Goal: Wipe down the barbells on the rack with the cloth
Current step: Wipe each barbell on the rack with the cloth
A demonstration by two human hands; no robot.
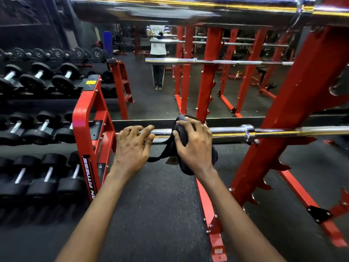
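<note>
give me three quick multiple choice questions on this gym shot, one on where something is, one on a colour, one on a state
1. Where is the dark cloth?
A. wrapped over the chrome barbell under the right hand
B. tucked in a pocket
C. slung on a shoulder

2. What colour is the painted steel rack that carries the bar?
A. blue
B. red
C. yellow

3. What is the left hand doing?
A. hanging free
B. gripping the bare bar beside the cloth
C. waving

Answers:
1 A, the right hand's fingers curl round the cloth on the bar.
2 B, its uprights are plainly red.
3 B, its fingers curl over the chrome just left of the cloth.
</note>
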